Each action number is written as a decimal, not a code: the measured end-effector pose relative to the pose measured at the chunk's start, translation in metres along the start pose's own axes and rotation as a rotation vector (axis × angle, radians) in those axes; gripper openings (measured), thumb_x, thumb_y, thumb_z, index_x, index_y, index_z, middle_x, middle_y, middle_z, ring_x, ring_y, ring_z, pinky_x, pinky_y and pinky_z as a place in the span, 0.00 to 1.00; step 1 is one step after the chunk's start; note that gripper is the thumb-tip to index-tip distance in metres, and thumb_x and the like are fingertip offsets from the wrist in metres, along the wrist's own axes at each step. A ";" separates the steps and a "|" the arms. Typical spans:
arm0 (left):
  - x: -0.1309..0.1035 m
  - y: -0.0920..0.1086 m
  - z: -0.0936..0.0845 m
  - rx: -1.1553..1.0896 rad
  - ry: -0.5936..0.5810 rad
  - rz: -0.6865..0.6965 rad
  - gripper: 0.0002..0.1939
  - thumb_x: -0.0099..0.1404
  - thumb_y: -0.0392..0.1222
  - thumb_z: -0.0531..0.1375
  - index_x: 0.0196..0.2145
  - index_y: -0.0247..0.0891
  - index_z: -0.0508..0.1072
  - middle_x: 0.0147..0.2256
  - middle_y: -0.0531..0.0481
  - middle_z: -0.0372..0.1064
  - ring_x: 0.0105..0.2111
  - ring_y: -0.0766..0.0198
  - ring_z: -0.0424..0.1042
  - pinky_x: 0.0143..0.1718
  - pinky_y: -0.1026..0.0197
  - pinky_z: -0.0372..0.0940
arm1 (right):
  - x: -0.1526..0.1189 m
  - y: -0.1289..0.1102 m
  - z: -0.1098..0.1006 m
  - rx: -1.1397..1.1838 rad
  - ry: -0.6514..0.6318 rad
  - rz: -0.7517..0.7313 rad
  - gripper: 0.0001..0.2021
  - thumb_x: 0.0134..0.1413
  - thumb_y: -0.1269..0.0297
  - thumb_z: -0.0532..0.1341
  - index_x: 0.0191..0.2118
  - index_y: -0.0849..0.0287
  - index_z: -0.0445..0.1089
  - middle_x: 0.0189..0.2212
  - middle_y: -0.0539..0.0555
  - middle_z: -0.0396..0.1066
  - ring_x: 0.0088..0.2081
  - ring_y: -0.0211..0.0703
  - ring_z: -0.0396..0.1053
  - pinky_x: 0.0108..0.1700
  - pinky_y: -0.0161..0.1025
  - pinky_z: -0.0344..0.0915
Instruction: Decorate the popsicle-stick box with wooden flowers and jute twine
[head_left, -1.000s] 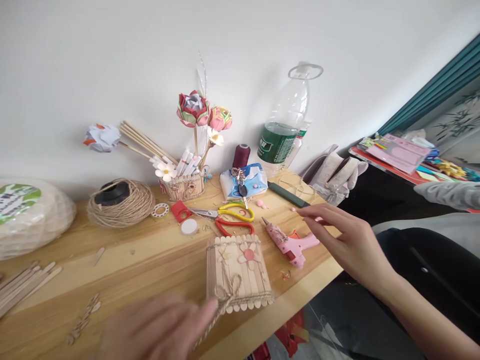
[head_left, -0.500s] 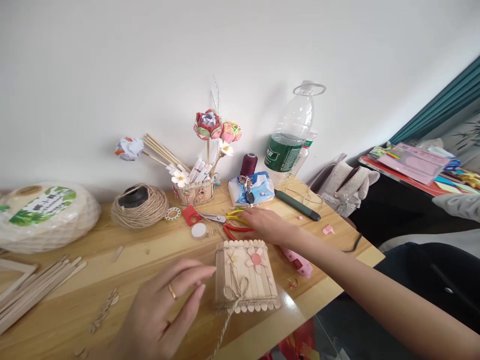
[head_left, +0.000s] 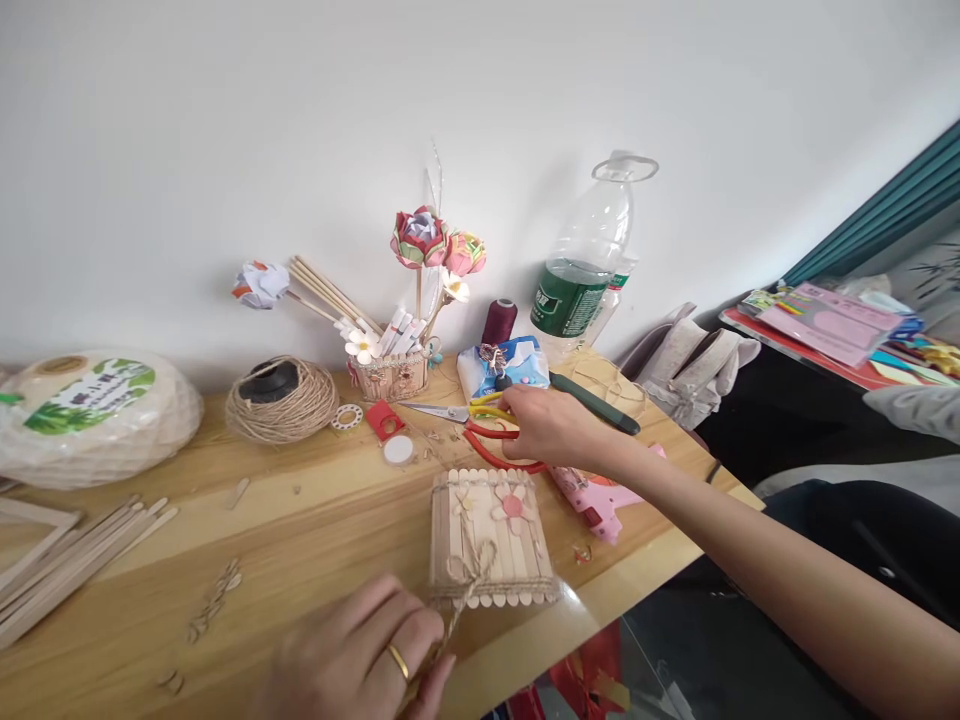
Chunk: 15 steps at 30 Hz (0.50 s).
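A pair of scissors (head_left: 456, 413) lies at the back of the table, silver blades pointing left. Yellow and red handle loops show at its right end. My right hand (head_left: 551, 425) reaches across and has its fingers closed on the handles. In front stands a small craft-stick holder (head_left: 491, 540) with wooden flowers and a twine bow. From the bow a twine tail (head_left: 455, 622) runs down toward me. My left hand (head_left: 375, 650), a gold ring on one finger, pinches this tail between thumb and fingers.
A pink glue gun (head_left: 596, 500) lies right of the holder. Behind are a twine ball (head_left: 281, 400), a decorated basket with paper flowers (head_left: 386, 375), a tissue pack (head_left: 480, 372) and a large bottle (head_left: 581, 270). Craft sticks (head_left: 82, 565) are at left. The table edge runs along the right.
My left hand has moved down and right and closed on the twine tail. My right hand has tightened on the scissors, which have shifted slightly right.
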<state>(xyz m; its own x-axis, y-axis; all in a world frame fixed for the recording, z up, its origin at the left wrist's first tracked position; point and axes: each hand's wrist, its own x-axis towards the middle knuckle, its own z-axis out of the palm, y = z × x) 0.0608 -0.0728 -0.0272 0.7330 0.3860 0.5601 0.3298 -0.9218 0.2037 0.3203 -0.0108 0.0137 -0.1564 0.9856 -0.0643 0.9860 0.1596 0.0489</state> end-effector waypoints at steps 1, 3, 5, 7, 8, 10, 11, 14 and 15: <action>0.001 0.000 -0.001 -0.004 0.008 -0.003 0.07 0.62 0.31 0.52 0.29 0.38 0.67 0.21 0.55 0.68 0.23 0.64 0.70 0.23 0.64 0.66 | -0.006 0.001 -0.005 -0.015 0.018 0.026 0.09 0.47 0.61 0.59 0.33 0.61 0.65 0.33 0.57 0.72 0.32 0.46 0.68 0.27 0.35 0.54; 0.004 -0.001 -0.005 -0.008 0.028 -0.004 0.09 0.62 0.29 0.52 0.30 0.38 0.69 0.21 0.56 0.68 0.23 0.66 0.69 0.23 0.66 0.66 | -0.019 0.002 -0.017 -0.043 0.054 0.083 0.10 0.51 0.58 0.56 0.33 0.61 0.64 0.32 0.57 0.71 0.32 0.47 0.68 0.27 0.36 0.53; 0.009 -0.003 -0.011 -0.016 0.031 0.006 0.10 0.63 0.29 0.52 0.31 0.38 0.70 0.22 0.55 0.69 0.25 0.66 0.69 0.24 0.66 0.65 | -0.033 0.003 -0.030 -0.065 0.096 0.134 0.15 0.54 0.51 0.53 0.32 0.60 0.62 0.30 0.58 0.71 0.32 0.49 0.68 0.27 0.37 0.53; 0.016 -0.003 -0.016 -0.046 0.028 0.020 0.10 0.63 0.29 0.52 0.32 0.37 0.72 0.23 0.54 0.69 0.27 0.65 0.69 0.26 0.66 0.66 | -0.049 0.004 -0.040 -0.083 0.153 0.187 0.18 0.54 0.47 0.51 0.30 0.58 0.61 0.28 0.56 0.70 0.28 0.47 0.67 0.25 0.37 0.53; 0.021 -0.004 -0.018 -0.067 0.036 0.018 0.10 0.63 0.29 0.52 0.31 0.37 0.72 0.23 0.54 0.69 0.28 0.65 0.68 0.28 0.66 0.66 | -0.058 0.005 -0.044 -0.082 0.192 0.199 0.18 0.53 0.46 0.51 0.29 0.58 0.61 0.27 0.55 0.70 0.26 0.46 0.67 0.24 0.37 0.53; 0.030 -0.004 -0.022 -0.107 0.045 0.033 0.11 0.63 0.29 0.52 0.30 0.36 0.73 0.24 0.53 0.69 0.28 0.65 0.67 0.29 0.64 0.66 | -0.076 0.008 -0.049 -0.046 0.279 0.189 0.18 0.53 0.46 0.51 0.31 0.58 0.60 0.26 0.55 0.69 0.25 0.45 0.66 0.23 0.37 0.55; 0.035 -0.005 -0.022 -0.135 0.047 0.028 0.11 0.63 0.29 0.52 0.30 0.36 0.73 0.24 0.52 0.69 0.29 0.65 0.66 0.30 0.64 0.66 | -0.087 0.009 -0.048 -0.008 0.312 0.158 0.18 0.53 0.46 0.52 0.33 0.58 0.61 0.27 0.55 0.69 0.26 0.45 0.66 0.25 0.37 0.57; 0.047 -0.010 -0.023 -0.248 0.034 0.012 0.09 0.62 0.29 0.54 0.30 0.35 0.73 0.26 0.51 0.69 0.31 0.65 0.65 0.33 0.63 0.65 | -0.120 0.011 -0.041 0.056 0.318 0.063 0.16 0.52 0.50 0.55 0.39 0.59 0.61 0.31 0.57 0.69 0.31 0.48 0.68 0.29 0.39 0.62; 0.049 -0.013 -0.022 -0.285 0.014 0.011 0.08 0.62 0.29 0.55 0.30 0.35 0.73 0.28 0.51 0.69 0.32 0.65 0.65 0.34 0.62 0.65 | -0.131 0.010 -0.036 0.045 0.320 0.051 0.16 0.51 0.51 0.56 0.39 0.59 0.61 0.32 0.57 0.69 0.30 0.48 0.69 0.28 0.40 0.63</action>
<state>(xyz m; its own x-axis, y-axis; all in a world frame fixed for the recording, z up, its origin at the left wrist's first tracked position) 0.0793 -0.0425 0.0158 0.7264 0.3773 0.5745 0.1400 -0.8996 0.4137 0.3487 -0.1359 0.0589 -0.1098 0.9610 0.2539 0.9935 0.1136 -0.0005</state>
